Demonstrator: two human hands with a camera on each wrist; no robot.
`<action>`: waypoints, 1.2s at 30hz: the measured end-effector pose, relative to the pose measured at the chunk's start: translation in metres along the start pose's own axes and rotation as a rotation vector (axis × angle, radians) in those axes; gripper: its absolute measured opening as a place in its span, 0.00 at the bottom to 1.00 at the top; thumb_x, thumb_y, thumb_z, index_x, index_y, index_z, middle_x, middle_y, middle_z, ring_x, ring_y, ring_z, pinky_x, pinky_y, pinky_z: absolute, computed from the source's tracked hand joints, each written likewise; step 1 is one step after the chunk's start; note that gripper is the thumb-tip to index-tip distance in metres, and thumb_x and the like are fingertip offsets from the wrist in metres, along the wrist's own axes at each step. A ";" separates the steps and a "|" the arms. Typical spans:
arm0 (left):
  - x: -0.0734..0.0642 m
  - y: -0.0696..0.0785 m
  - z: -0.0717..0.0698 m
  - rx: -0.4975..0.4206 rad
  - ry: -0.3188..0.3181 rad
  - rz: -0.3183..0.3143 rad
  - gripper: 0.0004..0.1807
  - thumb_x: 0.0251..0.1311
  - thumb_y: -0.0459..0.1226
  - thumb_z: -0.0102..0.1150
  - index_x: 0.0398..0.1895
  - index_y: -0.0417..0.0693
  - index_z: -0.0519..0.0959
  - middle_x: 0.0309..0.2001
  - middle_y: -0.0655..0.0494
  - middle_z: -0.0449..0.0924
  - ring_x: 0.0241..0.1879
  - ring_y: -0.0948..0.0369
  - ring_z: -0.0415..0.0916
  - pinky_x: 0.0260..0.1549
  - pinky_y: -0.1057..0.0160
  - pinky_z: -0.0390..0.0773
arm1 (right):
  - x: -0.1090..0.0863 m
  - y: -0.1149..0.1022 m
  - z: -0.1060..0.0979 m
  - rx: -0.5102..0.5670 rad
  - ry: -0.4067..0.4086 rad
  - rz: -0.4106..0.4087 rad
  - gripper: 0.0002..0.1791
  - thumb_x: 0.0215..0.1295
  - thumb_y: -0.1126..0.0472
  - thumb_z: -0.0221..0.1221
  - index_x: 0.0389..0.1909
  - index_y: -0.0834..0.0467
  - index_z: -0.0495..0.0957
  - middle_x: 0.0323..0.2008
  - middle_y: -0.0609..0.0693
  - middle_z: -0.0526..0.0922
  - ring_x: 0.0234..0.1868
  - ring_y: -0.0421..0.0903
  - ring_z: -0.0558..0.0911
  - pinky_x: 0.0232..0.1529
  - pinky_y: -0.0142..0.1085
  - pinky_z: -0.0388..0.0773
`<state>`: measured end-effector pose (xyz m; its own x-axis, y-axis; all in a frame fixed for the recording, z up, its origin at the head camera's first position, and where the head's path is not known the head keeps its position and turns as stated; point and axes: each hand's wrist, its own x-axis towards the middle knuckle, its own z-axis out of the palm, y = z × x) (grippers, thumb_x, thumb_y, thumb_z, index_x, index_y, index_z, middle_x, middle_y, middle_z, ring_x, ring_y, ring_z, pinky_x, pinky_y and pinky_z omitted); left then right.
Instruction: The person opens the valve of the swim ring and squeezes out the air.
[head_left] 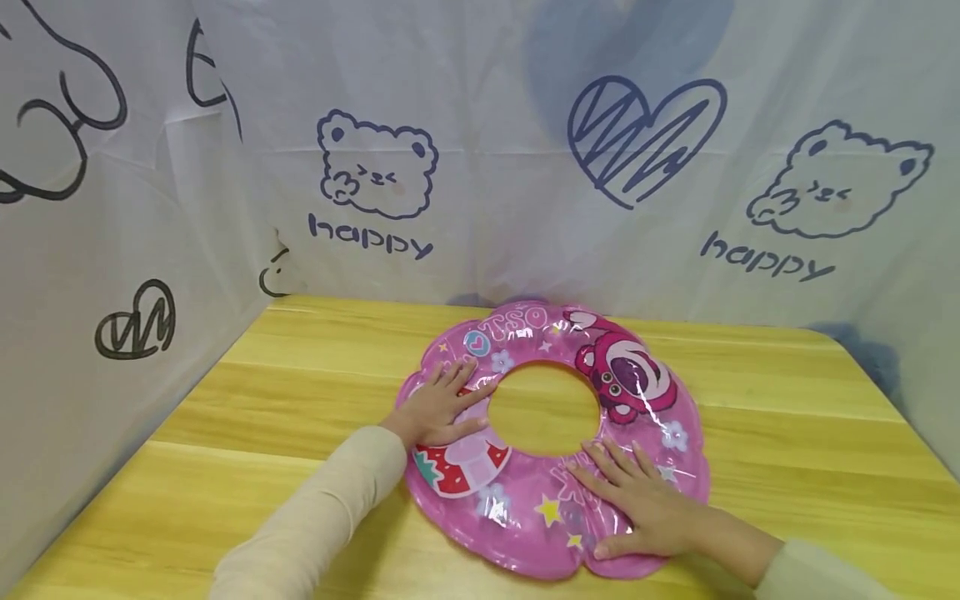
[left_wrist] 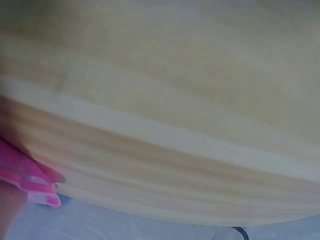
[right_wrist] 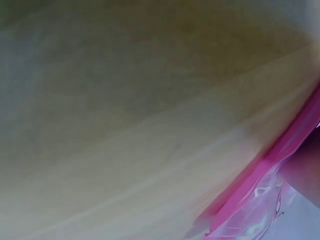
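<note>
A pink inflatable swim ring with a bear face, stars, flowers and a strawberry print lies flat on the wooden table. On its left side rests my left hand, fingers spread across the vinyl. My right hand lies on the ring's lower right part, its fingers also spread and pointing toward the hole. In the left wrist view only a bit of the ring shows at the lower left. The right wrist view catches the ring's edge at the lower right, beside part of the hand.
The yellow wood-grain table reaches up to a white cloth at the back, printed with bears, hearts and "happy". More printed cloth hangs along the left side.
</note>
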<state>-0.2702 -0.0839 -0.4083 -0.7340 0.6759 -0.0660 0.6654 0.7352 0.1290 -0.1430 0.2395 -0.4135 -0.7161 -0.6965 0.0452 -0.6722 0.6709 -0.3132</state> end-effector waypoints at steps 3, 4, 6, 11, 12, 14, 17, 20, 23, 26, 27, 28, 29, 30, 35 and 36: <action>-0.001 0.001 0.001 0.033 0.016 0.006 0.34 0.65 0.56 0.41 0.71 0.57 0.54 0.74 0.39 0.39 0.73 0.43 0.37 0.70 0.43 0.41 | 0.000 0.000 0.001 -0.026 0.018 -0.007 0.48 0.54 0.28 0.51 0.71 0.52 0.55 0.69 0.67 0.52 0.74 0.52 0.36 0.61 0.24 0.09; -0.001 0.001 0.001 0.055 0.017 0.002 0.34 0.64 0.58 0.41 0.72 0.58 0.54 0.74 0.40 0.39 0.73 0.44 0.37 0.70 0.43 0.41 | 0.000 0.000 0.002 -0.031 0.022 -0.008 0.48 0.54 0.28 0.51 0.71 0.52 0.55 0.69 0.67 0.53 0.74 0.53 0.37 0.61 0.24 0.09; -0.001 0.002 0.002 0.105 0.030 -0.005 0.35 0.63 0.59 0.41 0.71 0.59 0.54 0.74 0.41 0.40 0.73 0.44 0.38 0.70 0.44 0.41 | 0.001 0.000 0.003 -0.036 0.030 -0.008 0.48 0.53 0.28 0.51 0.70 0.51 0.55 0.69 0.67 0.53 0.74 0.55 0.41 0.61 0.24 0.09; -0.003 0.006 0.007 0.198 0.112 -0.010 0.36 0.62 0.62 0.40 0.70 0.59 0.57 0.73 0.41 0.43 0.73 0.43 0.41 0.69 0.40 0.41 | 0.000 0.000 0.003 -0.045 0.037 -0.009 0.48 0.53 0.27 0.51 0.70 0.50 0.56 0.69 0.66 0.54 0.73 0.59 0.45 0.62 0.23 0.09; -0.005 0.007 0.008 0.180 0.127 -0.005 0.34 0.63 0.61 0.39 0.70 0.58 0.59 0.73 0.42 0.44 0.72 0.43 0.40 0.68 0.39 0.40 | 0.000 0.001 0.003 -0.045 0.034 -0.008 0.48 0.53 0.27 0.51 0.70 0.50 0.56 0.69 0.66 0.54 0.73 0.58 0.44 0.62 0.23 0.09; -0.011 0.008 0.008 0.086 0.137 0.014 0.31 0.66 0.56 0.39 0.69 0.56 0.60 0.73 0.42 0.44 0.72 0.42 0.38 0.68 0.38 0.39 | 0.001 0.001 0.004 -0.047 0.031 -0.007 0.48 0.53 0.27 0.51 0.70 0.49 0.55 0.69 0.66 0.54 0.73 0.59 0.44 0.62 0.23 0.10; -0.025 0.009 0.004 -0.033 0.092 0.089 0.29 0.67 0.52 0.40 0.69 0.56 0.60 0.74 0.44 0.43 0.73 0.42 0.36 0.67 0.37 0.36 | 0.001 0.001 0.003 -0.022 0.019 0.009 0.48 0.52 0.28 0.52 0.70 0.48 0.55 0.70 0.66 0.52 0.72 0.64 0.46 0.61 0.23 0.10; -0.041 0.013 0.001 -0.080 0.020 0.173 0.32 0.66 0.56 0.39 0.71 0.58 0.56 0.74 0.45 0.38 0.73 0.42 0.32 0.66 0.35 0.34 | 0.002 0.000 0.004 -0.020 0.025 0.011 0.48 0.52 0.28 0.53 0.70 0.48 0.55 0.70 0.65 0.53 0.70 0.67 0.50 0.61 0.22 0.10; -0.048 0.019 0.003 -0.060 -0.014 0.215 0.37 0.63 0.62 0.36 0.72 0.59 0.52 0.75 0.46 0.34 0.73 0.42 0.30 0.64 0.33 0.32 | 0.001 0.000 0.004 -0.029 0.030 0.005 0.47 0.53 0.28 0.52 0.70 0.48 0.55 0.70 0.65 0.53 0.72 0.62 0.47 0.62 0.23 0.10; -0.049 0.022 0.010 -0.051 -0.021 0.203 0.39 0.61 0.65 0.33 0.73 0.61 0.49 0.75 0.48 0.30 0.73 0.42 0.28 0.64 0.32 0.31 | 0.000 0.001 0.004 -0.024 0.023 0.005 0.47 0.53 0.29 0.52 0.71 0.47 0.54 0.70 0.66 0.53 0.74 0.57 0.42 0.62 0.23 0.10; -0.049 0.022 0.011 -0.048 -0.020 0.196 0.40 0.61 0.65 0.34 0.73 0.61 0.48 0.75 0.48 0.29 0.73 0.42 0.28 0.64 0.32 0.30 | 0.000 0.001 0.004 -0.025 0.022 0.006 0.47 0.53 0.29 0.52 0.71 0.47 0.54 0.70 0.65 0.53 0.74 0.56 0.42 0.62 0.23 0.10; -0.050 0.022 0.012 -0.047 -0.022 0.187 0.40 0.60 0.65 0.36 0.73 0.62 0.48 0.75 0.49 0.28 0.73 0.42 0.27 0.64 0.32 0.30 | 0.001 0.001 0.004 -0.028 0.024 0.008 0.47 0.53 0.28 0.52 0.71 0.47 0.55 0.70 0.65 0.53 0.74 0.57 0.43 0.62 0.23 0.10; -0.049 0.022 0.014 -0.043 -0.022 0.180 0.40 0.60 0.65 0.37 0.73 0.63 0.47 0.75 0.50 0.27 0.73 0.43 0.27 0.64 0.32 0.30 | 0.001 0.000 0.004 -0.029 0.025 0.009 0.47 0.53 0.28 0.52 0.71 0.47 0.55 0.70 0.65 0.53 0.74 0.58 0.43 0.62 0.23 0.10; -0.049 0.022 0.015 -0.039 -0.016 0.178 0.40 0.59 0.65 0.38 0.73 0.63 0.47 0.75 0.51 0.26 0.73 0.42 0.27 0.63 0.32 0.30 | 0.001 0.000 0.004 -0.030 0.024 0.013 0.47 0.53 0.28 0.52 0.71 0.47 0.55 0.70 0.65 0.53 0.74 0.58 0.44 0.62 0.23 0.10; -0.049 0.020 0.018 -0.026 0.000 0.186 0.41 0.58 0.64 0.41 0.73 0.63 0.46 0.75 0.56 0.30 0.73 0.42 0.28 0.62 0.30 0.32 | 0.002 0.000 0.003 -0.025 0.019 0.021 0.47 0.53 0.28 0.52 0.71 0.47 0.55 0.70 0.65 0.53 0.73 0.61 0.46 0.61 0.24 0.10; -0.049 0.020 0.018 -0.025 0.001 0.189 0.42 0.58 0.64 0.42 0.73 0.63 0.46 0.75 0.57 0.32 0.72 0.41 0.28 0.62 0.29 0.33 | 0.002 0.000 0.003 -0.023 0.018 0.022 0.47 0.53 0.29 0.52 0.71 0.47 0.55 0.70 0.65 0.53 0.72 0.61 0.47 0.61 0.24 0.10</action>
<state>-0.2184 -0.1010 -0.4202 -0.5966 0.8016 -0.0374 0.7877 0.5939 0.1637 -0.1436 0.2371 -0.4161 -0.7341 -0.6768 0.0558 -0.6601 0.6918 -0.2928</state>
